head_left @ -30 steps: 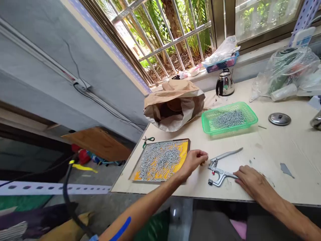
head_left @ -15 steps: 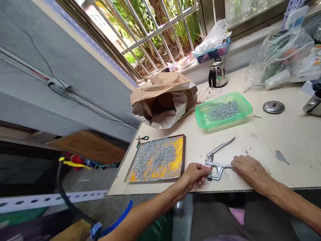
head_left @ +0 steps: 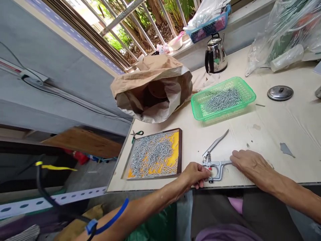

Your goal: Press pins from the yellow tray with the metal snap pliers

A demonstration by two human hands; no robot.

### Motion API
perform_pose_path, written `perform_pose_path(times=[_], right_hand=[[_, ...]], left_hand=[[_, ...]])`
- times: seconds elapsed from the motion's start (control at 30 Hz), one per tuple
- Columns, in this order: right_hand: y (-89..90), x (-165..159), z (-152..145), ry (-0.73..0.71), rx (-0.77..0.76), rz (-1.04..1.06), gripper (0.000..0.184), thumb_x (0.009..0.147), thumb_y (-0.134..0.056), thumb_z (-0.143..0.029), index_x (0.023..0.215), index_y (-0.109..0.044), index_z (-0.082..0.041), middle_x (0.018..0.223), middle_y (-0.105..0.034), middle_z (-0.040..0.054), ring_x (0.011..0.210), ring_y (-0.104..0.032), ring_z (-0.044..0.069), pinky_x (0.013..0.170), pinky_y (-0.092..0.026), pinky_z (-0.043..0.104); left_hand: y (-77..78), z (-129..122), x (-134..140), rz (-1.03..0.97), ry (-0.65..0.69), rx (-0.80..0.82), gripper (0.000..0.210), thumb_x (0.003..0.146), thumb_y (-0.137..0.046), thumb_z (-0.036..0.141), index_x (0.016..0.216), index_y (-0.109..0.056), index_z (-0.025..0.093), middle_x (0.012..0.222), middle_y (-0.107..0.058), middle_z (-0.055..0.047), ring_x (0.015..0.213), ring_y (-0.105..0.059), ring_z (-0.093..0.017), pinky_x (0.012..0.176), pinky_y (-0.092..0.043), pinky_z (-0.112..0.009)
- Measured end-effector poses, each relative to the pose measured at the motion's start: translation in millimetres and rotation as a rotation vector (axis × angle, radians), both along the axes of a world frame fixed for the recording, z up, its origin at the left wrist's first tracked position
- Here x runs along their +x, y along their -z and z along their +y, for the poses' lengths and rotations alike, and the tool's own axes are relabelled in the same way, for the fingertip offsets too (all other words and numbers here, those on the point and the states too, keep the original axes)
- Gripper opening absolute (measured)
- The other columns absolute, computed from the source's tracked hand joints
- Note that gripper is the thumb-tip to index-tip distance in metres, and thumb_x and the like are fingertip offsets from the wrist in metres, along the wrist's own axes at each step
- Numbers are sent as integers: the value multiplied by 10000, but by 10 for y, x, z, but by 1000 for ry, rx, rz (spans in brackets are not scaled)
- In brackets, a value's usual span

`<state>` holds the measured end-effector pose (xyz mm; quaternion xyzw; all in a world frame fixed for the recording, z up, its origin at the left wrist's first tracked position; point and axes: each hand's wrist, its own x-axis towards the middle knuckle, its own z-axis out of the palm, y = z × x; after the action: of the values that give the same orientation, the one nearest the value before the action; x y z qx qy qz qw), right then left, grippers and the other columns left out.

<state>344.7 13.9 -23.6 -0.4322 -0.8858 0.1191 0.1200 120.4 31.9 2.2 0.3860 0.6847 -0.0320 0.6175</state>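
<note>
A pair of silver hand-press pliers (head_left: 217, 164) with a coil spring and a red part lies near the table's front edge. Its upper handle (head_left: 217, 142) is swung up, away from the lower one. My right hand (head_left: 250, 164) has its fingers curled over the lower handle's end. At the jaw, my left hand (head_left: 197, 174) is closed in a pinch; what lies between the fingertips is too small to make out. Left of that hand sits a yellow-bottomed tray (head_left: 180, 150) of small silver coil-like pieces. More such pieces fill part of a green basket (head_left: 199, 115).
Behind the tray are scissors (head_left: 137, 134) and a large open paper bag (head_left: 152, 90). A metal kettle (head_left: 217, 57), a round lid (head_left: 280, 92) and plastic bags (head_left: 283, 47) stand farther back. A grey scrap (head_left: 286, 149) lies at the right.
The pliers' upper handle stands at a steeper angle, farther from the lower one. My hands keep nearly the same places. The view has shifted, with the table appearing closer.
</note>
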Motion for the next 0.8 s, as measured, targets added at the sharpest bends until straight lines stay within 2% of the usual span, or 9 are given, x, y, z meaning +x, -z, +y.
perform_pose_path(times=[0.07, 0.13, 0.17, 0.2, 0.27, 0.33, 0.43, 0.6, 0.8], right_hand=[[37, 15, -16, 0, -16, -11, 163, 786, -499, -50, 782, -529, -211, 778, -558, 18, 666, -483, 165, 595, -320, 303], [85, 36, -4, 4, -11, -3, 103, 827, -533, -154, 905, -567, -210, 900, -591, 46, 767, -526, 181, 659, -379, 312], [107, 45, 21, 9, 1, 3, 179, 828, -569, -230, 1006, -570, -210, 1008, -598, 71, 856, -541, 202, 716, -405, 331], [123, 53, 61, 14, 18, 3, 333, 806, -615, -310, 1117, -548, -210, 1138, -580, 100, 969, -536, 235, 783, -418, 363], [128, 55, 185, 5, 38, -23, 682, 707, -706, -439, 1295, -455, -201, 1368, -457, 148, 1190, -441, 322, 906, -396, 449], [88, 38, 336, -34, 16, -81, 889, 613, -749, -521, 1360, -403, -185, 1459, -359, 171, 1306, -320, 380, 982, -340, 519], [-26, -10, 522, -88, -73, -187, 974, 548, -761, -566, 1367, -415, -170, 1446, -385, 187, 1340, -270, 408, 1031, -267, 585], [-159, -76, 601, -80, -173, -284, 1048, 495, -799, -505, 1385, -391, -133, 1405, -433, 203, 1303, -338, 401, 1033, -265, 611], [-162, -93, 566, -87, -92, -259, 903, 508, -778, -530, 1273, -502, -137, 1247, -555, 187, 1173, -468, 368, 1005, -305, 572]], left_hand=[[2, -36, 5, 8, 3, 10, 306, 657, -723, 342, 541, -525, 141, 399, -470, 73, 323, -407, -41, 327, -255, -165], [4, -64, 13, 20, 5, 16, 298, 664, -720, 326, 544, -519, 141, 401, -467, 76, 316, -405, -40, 322, -257, -162], [5, -75, 17, 23, 3, 17, 294, 669, -717, 320, 547, -518, 142, 398, -464, 76, 313, -405, -41, 320, -263, -161], [7, -85, 22, 26, -2, 16, 292, 674, -714, 316, 549, -516, 143, 397, -463, 76, 311, -407, -43, 319, -271, -160], [15, -102, 30, 25, -15, 6, 279, 686, -705, 308, 561, -517, 144, 394, -460, 76, 311, -414, -49, 318, -291, -160], [31, -121, 32, 14, -30, 6, 254, 700, -690, 297, 581, -526, 144, 389, -448, 80, 312, -419, -54, 317, -306, -160], [57, -152, 24, -25, -55, 38, 243, 705, -685, 306, 603, -536, 142, 394, -433, 87, 322, -425, -53, 318, -315, -152], [32, -182, 36, -30, -62, 43, 261, 700, -688, 322, 587, -536, 143, 374, -420, 85, 316, -409, -54, 315, -309, -150], [-9, -189, 73, -23, -73, 41, 243, 714, -652, 276, 558, -513, 151, 354, -405, 84, 310, -390, -55, 308, -310, -152]])
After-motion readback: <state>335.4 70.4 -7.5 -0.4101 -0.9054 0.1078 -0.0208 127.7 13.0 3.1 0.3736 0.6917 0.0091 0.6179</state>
